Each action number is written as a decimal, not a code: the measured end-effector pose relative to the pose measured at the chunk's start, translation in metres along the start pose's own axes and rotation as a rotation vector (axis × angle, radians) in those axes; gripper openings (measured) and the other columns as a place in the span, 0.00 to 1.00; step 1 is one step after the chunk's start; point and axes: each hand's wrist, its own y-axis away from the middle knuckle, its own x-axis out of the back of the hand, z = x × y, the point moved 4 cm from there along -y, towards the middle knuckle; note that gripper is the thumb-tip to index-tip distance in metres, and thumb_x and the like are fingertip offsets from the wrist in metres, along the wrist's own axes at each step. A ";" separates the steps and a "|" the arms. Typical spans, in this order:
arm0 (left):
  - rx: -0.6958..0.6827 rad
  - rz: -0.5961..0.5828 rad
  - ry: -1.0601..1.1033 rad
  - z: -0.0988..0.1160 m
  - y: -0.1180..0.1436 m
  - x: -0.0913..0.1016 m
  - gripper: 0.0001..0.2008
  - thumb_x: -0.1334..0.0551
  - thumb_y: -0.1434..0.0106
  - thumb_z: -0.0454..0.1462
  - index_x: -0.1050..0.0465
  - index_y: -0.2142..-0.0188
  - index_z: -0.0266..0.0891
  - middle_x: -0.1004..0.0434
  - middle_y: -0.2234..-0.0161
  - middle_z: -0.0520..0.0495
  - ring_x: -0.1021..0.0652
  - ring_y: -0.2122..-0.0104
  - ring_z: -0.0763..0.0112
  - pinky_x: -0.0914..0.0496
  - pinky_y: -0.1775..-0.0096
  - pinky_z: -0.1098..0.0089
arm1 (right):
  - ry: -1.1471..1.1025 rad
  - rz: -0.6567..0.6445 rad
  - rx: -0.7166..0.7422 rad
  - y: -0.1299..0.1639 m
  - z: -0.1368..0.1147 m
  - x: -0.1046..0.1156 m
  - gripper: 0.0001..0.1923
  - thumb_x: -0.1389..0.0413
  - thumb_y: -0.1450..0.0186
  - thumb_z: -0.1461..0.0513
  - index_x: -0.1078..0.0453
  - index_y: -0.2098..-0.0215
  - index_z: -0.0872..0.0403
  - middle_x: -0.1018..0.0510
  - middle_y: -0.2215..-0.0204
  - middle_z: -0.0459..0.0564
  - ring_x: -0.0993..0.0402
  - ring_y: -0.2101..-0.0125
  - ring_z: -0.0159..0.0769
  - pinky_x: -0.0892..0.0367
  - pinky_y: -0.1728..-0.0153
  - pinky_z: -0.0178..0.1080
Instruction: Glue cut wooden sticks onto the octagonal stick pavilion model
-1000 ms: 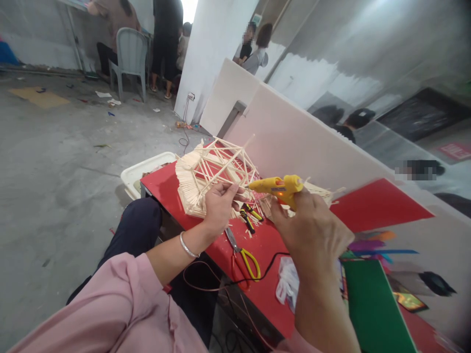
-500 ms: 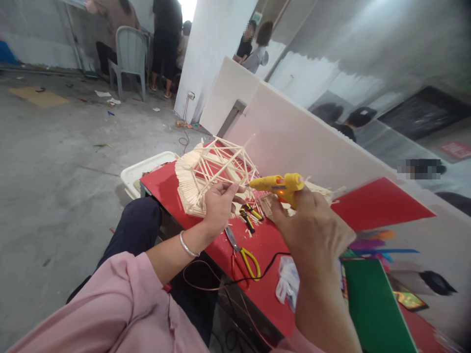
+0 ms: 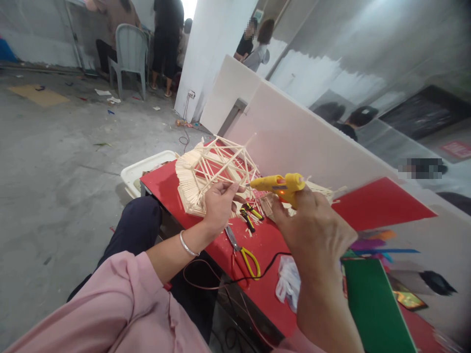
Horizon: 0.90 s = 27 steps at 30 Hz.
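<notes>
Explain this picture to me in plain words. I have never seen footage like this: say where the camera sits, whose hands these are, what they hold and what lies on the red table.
The camera sits on a person's head and looks down at their own two bare hands. The left hand pinches a thin wooden stick beside a stick model that looks like a roof frame. The right hand grips a yellow glue gun, its nozzle pointing at that stick. On the red table lie scissors with yellow and red handles, small cutters, loose sticks and a clear plastic bag. A white tray stands past the table's end. Other people work in the background.
</notes>
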 end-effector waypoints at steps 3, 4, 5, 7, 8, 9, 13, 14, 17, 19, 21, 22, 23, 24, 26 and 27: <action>-0.002 -0.001 -0.003 0.001 0.000 0.000 0.15 0.29 0.47 0.44 0.30 0.72 0.36 0.21 0.74 0.50 0.24 0.83 0.78 0.43 0.85 0.80 | 0.001 -0.006 0.004 0.000 0.000 0.000 0.20 0.49 0.32 0.50 0.30 0.54 0.57 0.28 0.71 0.50 0.42 0.75 0.31 0.63 0.75 0.38; -0.002 0.002 -0.008 0.001 0.000 0.000 0.15 0.29 0.47 0.44 0.30 0.72 0.36 0.21 0.74 0.50 0.24 0.83 0.78 0.43 0.85 0.80 | 0.000 -0.008 0.003 0.001 0.001 0.000 0.20 0.49 0.32 0.50 0.30 0.54 0.57 0.28 0.71 0.50 0.43 0.75 0.31 0.63 0.75 0.38; 0.000 0.003 -0.013 0.001 0.000 0.000 0.15 0.29 0.47 0.44 0.30 0.72 0.36 0.21 0.73 0.50 0.24 0.83 0.78 0.43 0.85 0.79 | -0.001 -0.011 0.000 0.001 0.001 -0.001 0.21 0.49 0.32 0.50 0.31 0.53 0.57 0.28 0.71 0.50 0.43 0.75 0.31 0.63 0.75 0.38; 0.002 0.006 -0.018 0.001 0.000 0.000 0.15 0.29 0.47 0.43 0.30 0.72 0.36 0.21 0.73 0.49 0.24 0.82 0.77 0.43 0.85 0.79 | -0.006 -0.016 -0.007 0.001 0.001 -0.002 0.21 0.49 0.32 0.49 0.31 0.52 0.57 0.28 0.71 0.50 0.43 0.75 0.31 0.63 0.74 0.38; 0.002 0.008 -0.019 0.001 0.000 0.000 0.15 0.29 0.47 0.43 0.30 0.72 0.36 0.21 0.73 0.49 0.24 0.82 0.77 0.43 0.85 0.79 | -0.008 -0.018 -0.010 0.001 0.001 -0.002 0.21 0.49 0.32 0.49 0.31 0.52 0.57 0.28 0.71 0.50 0.43 0.75 0.31 0.64 0.74 0.38; 0.002 0.008 -0.018 0.001 0.000 0.000 0.15 0.29 0.47 0.43 0.30 0.72 0.36 0.21 0.73 0.49 0.24 0.82 0.77 0.43 0.85 0.79 | -0.010 -0.020 -0.012 0.001 0.002 -0.002 0.21 0.49 0.33 0.49 0.31 0.53 0.57 0.28 0.71 0.50 0.44 0.75 0.31 0.64 0.74 0.38; 0.002 0.007 -0.019 0.000 0.000 0.000 0.15 0.29 0.47 0.43 0.30 0.72 0.36 0.21 0.73 0.49 0.24 0.82 0.77 0.43 0.85 0.79 | -0.019 -0.025 -0.015 0.000 0.001 -0.002 0.20 0.49 0.33 0.50 0.30 0.54 0.57 0.29 0.71 0.51 0.43 0.76 0.31 0.63 0.74 0.38; 0.001 0.006 -0.018 0.000 0.000 0.000 0.15 0.29 0.47 0.43 0.30 0.72 0.36 0.21 0.73 0.49 0.24 0.82 0.77 0.43 0.85 0.79 | -0.020 -0.024 -0.015 0.000 0.001 -0.001 0.20 0.49 0.33 0.50 0.30 0.54 0.57 0.29 0.71 0.51 0.43 0.76 0.31 0.63 0.74 0.38; -0.002 0.003 -0.011 0.001 0.000 0.000 0.15 0.29 0.47 0.43 0.30 0.72 0.36 0.21 0.73 0.49 0.24 0.82 0.78 0.43 0.85 0.79 | -0.012 -0.016 -0.009 0.000 0.001 -0.001 0.21 0.49 0.32 0.50 0.30 0.53 0.57 0.28 0.71 0.51 0.42 0.75 0.31 0.63 0.74 0.38; -0.005 0.003 -0.003 0.001 0.000 0.000 0.15 0.29 0.47 0.43 0.30 0.72 0.36 0.21 0.74 0.49 0.24 0.83 0.78 0.43 0.85 0.79 | -0.010 -0.010 -0.008 0.001 0.001 -0.001 0.21 0.49 0.32 0.49 0.31 0.52 0.57 0.28 0.71 0.51 0.42 0.75 0.31 0.63 0.74 0.38; -0.007 0.003 0.001 0.000 0.000 0.000 0.14 0.29 0.47 0.43 0.30 0.72 0.36 0.21 0.74 0.49 0.24 0.82 0.78 0.43 0.85 0.80 | -0.011 -0.012 -0.010 0.001 0.001 -0.002 0.21 0.49 0.32 0.49 0.31 0.51 0.57 0.27 0.71 0.51 0.42 0.75 0.31 0.63 0.74 0.38; -0.008 0.003 0.002 0.000 0.000 0.000 0.14 0.29 0.47 0.43 0.30 0.72 0.36 0.21 0.74 0.49 0.24 0.82 0.78 0.42 0.85 0.80 | -0.011 -0.015 -0.010 0.001 0.001 -0.002 0.21 0.50 0.32 0.49 0.31 0.52 0.57 0.27 0.71 0.51 0.42 0.75 0.31 0.63 0.74 0.38; -0.009 0.001 0.003 0.000 -0.001 0.000 0.14 0.29 0.47 0.43 0.30 0.72 0.36 0.21 0.74 0.49 0.24 0.82 0.78 0.42 0.85 0.80 | -0.010 -0.018 -0.007 0.001 0.001 -0.002 0.21 0.50 0.32 0.49 0.31 0.52 0.57 0.27 0.71 0.51 0.42 0.75 0.31 0.63 0.74 0.39; -0.011 -0.001 0.004 0.000 -0.001 0.000 0.14 0.29 0.47 0.43 0.30 0.72 0.36 0.21 0.74 0.49 0.24 0.83 0.78 0.42 0.86 0.80 | -0.007 -0.021 -0.003 0.001 0.001 -0.002 0.20 0.50 0.32 0.50 0.31 0.53 0.57 0.27 0.70 0.51 0.42 0.75 0.32 0.63 0.74 0.39; -0.013 -0.004 0.008 0.000 -0.001 0.000 0.14 0.29 0.47 0.42 0.30 0.72 0.36 0.21 0.74 0.50 0.24 0.83 0.78 0.42 0.86 0.80 | 0.001 -0.018 0.003 0.001 0.001 -0.001 0.20 0.50 0.32 0.50 0.31 0.54 0.57 0.27 0.70 0.51 0.41 0.75 0.32 0.62 0.74 0.39; -0.012 -0.003 0.010 0.000 -0.001 0.000 0.14 0.29 0.47 0.42 0.30 0.72 0.36 0.21 0.74 0.49 0.24 0.83 0.78 0.42 0.86 0.80 | 0.006 -0.015 0.005 0.001 0.000 0.000 0.20 0.50 0.31 0.50 0.31 0.54 0.57 0.27 0.70 0.51 0.41 0.75 0.32 0.62 0.74 0.39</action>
